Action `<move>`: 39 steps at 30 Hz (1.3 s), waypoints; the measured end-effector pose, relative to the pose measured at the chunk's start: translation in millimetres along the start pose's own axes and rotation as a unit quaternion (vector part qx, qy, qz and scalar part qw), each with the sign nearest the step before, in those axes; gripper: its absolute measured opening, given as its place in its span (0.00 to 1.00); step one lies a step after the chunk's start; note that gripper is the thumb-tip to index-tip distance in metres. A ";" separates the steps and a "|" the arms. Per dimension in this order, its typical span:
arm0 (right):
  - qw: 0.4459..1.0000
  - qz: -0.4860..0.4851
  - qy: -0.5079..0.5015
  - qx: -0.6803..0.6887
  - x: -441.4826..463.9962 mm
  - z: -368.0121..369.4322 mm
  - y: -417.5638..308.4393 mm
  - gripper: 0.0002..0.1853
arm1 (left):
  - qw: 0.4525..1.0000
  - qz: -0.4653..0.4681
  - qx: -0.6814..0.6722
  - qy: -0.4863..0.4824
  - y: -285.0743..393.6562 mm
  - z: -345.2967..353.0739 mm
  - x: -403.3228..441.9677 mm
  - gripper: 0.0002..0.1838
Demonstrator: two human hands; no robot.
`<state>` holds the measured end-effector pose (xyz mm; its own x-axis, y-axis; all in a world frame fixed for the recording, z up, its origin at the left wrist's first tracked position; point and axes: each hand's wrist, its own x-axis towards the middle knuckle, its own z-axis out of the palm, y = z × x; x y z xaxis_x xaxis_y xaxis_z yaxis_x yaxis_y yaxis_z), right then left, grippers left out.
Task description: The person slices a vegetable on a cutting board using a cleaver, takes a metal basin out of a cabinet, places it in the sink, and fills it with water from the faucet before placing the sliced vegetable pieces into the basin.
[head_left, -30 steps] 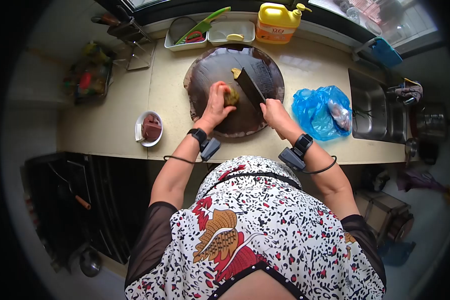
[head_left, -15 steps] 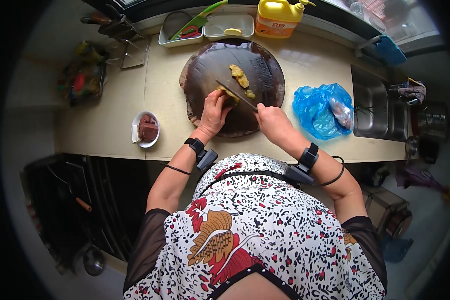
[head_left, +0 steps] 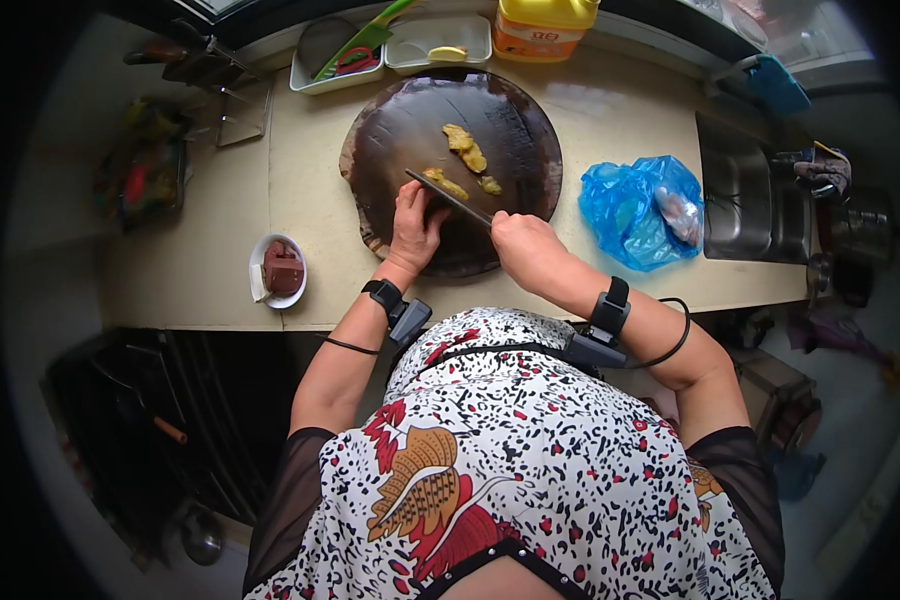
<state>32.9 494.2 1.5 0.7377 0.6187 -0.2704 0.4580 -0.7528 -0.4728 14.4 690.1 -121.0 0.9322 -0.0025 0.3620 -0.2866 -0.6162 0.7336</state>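
A round dark chopping board [head_left: 510,110] lies on the counter. On it are several yellowish-brown pieces [head_left: 464,147], one of them just beyond the knife's edge. My right hand [head_left: 525,243] is closed round the handle of a dark knife [head_left: 452,196], whose blade slants up and left across the board. At the blade's far end my left hand [head_left: 413,228] has its fingers bent against the near side; whatever they may hold is hidden behind the fingers and blade.
A bowl [head_left: 278,272] with reddish-brown blocks stands at the left. Right of the board lie a blue plastic bag [head_left: 625,215] and a sink [head_left: 738,195]. Behind it are white trays [head_left: 437,42] and a yellow jug [head_left: 542,28].
The knife has come down and left from the back pieces to beside my left hand. More yellowish pieces now lie apart on the board. The view has shifted slightly.
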 end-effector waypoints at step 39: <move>0.995 0.028 0.046 0.088 47.7 40.7 37.4 0.12 | 1.000 -0.019 0.007 -0.015 1.4 -3.4 1.2 0.16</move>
<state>65.0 504.7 -63.3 0.8058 0.5471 -0.2264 0.3262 -0.7293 -0.6014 14.4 691.9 -117.6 0.9489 -0.0027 0.3155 -0.2474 -0.6271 0.7386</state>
